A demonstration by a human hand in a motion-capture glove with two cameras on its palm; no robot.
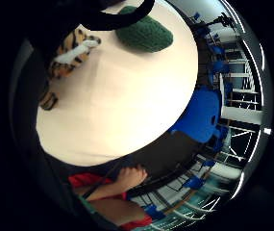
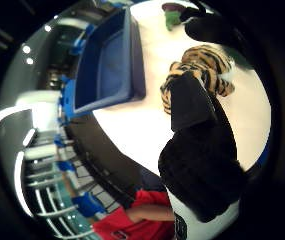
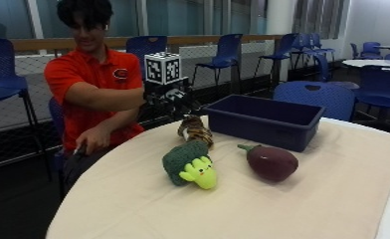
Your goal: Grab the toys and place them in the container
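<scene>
Gloved right hand [image 3: 174, 101] poised just above striped tiger toy [image 3: 195, 130] on table [image 3: 327, 199], fingers spread (nothing grasped). Beside blue container [image 3: 264, 120]; broccoli toy [image 3: 190, 164], eggplant toy [image 3: 271, 161] nearby.

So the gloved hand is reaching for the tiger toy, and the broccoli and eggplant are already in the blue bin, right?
Not quite. The outside view shows the broccoli toy and the eggplant toy lying on the table, in front of the blue bin, not in it. The rest holds: the gloved right hand is at the tiger toy.

no readable text or labels anywhere
</scene>
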